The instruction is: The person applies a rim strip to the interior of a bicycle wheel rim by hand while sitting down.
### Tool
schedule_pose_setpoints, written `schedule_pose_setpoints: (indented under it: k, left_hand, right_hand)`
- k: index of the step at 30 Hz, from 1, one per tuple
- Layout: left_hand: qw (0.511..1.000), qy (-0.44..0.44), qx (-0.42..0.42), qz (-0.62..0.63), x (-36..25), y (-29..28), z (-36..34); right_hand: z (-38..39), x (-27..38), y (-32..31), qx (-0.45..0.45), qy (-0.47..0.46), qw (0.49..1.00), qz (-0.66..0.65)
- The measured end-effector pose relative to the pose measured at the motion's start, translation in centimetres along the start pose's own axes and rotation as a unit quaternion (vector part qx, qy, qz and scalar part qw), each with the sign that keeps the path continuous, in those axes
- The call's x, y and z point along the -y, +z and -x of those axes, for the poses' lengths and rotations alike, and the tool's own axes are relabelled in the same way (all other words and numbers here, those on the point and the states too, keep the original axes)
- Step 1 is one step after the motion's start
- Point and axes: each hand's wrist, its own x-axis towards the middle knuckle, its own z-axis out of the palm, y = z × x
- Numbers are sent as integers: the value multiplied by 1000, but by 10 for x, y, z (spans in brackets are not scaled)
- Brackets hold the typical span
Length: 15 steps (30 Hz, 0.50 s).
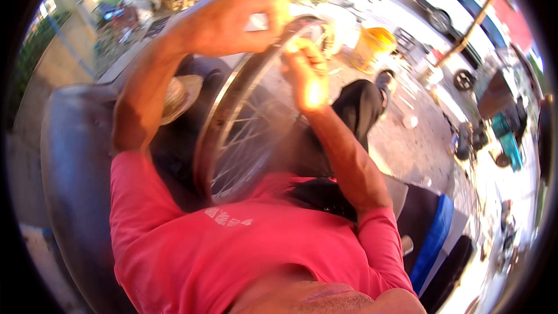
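A spoked bicycle wheel point(218, 125) stands tilted between my legs, its lower part blurred close to my shirt. My left hand point(241, 20) is closed at the top of the wheel's rim, with the arm bent high and the elbow out. Just right of it, my right hand point(307, 72) has its fingers curled against the same upper stretch of rim. The fingertips of both hands are partly hidden and smeared by motion, so anything small between them does not show.
A yellow bucket point(374, 49) stands on the ground ahead to the right. Further right are a teal machine point(507, 139) and scattered tools. A white car point(459, 9) is parked at the far right. On the left lies a dark padded seat point(78, 180). A straw hat point(180, 97) rests beside my left arm.
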Motion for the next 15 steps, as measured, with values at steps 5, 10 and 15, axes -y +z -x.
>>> schedule_pose_setpoints:
  k: [5,10,15]
  left_hand:
    - [973,-108,-93,179,1,3,12]
    - [936,-179,-119,278,1,8,28]
    - [906,-150,-204,338,-7,14,15]
  right_hand:
    - [-7,0,-7,15,-30,999,12]
    - [-11,-4,-9,-10,-23,1000,2]
    - [-18,-8,-14,-35,-12,999,0]
